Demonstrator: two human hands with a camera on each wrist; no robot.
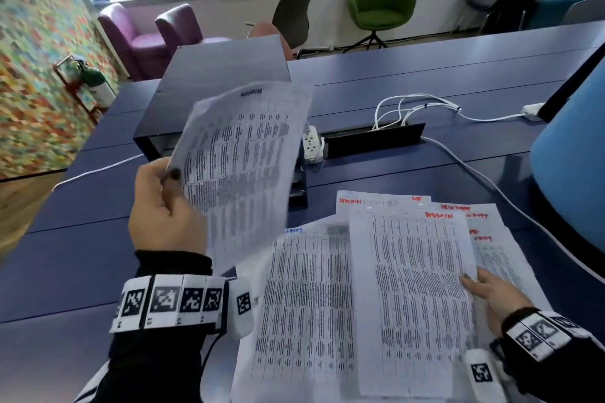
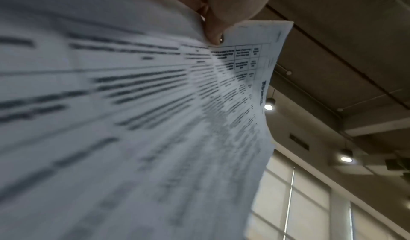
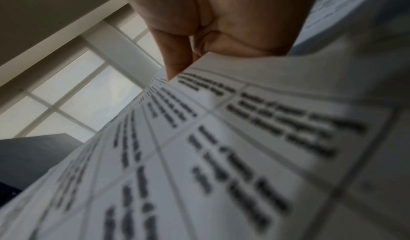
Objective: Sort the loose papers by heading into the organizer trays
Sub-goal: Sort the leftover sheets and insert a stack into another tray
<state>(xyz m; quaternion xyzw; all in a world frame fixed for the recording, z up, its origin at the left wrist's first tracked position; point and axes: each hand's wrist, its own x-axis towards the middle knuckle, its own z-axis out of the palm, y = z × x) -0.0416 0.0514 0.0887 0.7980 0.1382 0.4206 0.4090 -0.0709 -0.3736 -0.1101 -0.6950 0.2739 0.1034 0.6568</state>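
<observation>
Right hand (image 1: 494, 299) at near right of bench (image 1: 82, 271): thumb lies on the right edge of the top sheet (image 1: 415, 298); fingers go under that edge, clamped on it. Red heading on this sheet, too blurred to read with certainty. It tops a loose pile (image 1: 304, 304) spread flat on the bench; further red headings show at the pile's far edge.

Left hand (image 1: 163, 209) raised above the bench, left of the pile. Thumb and fingers clamped on the left edge of a single sheet (image 1: 242, 167), held tilted, printed table towards the person, dark heading at its far end.

Beyond it: dark organizer (image 1: 216, 75) on the bench, partly hidden by the held sheet. Power strip (image 1: 312, 144) just right of it.
</observation>
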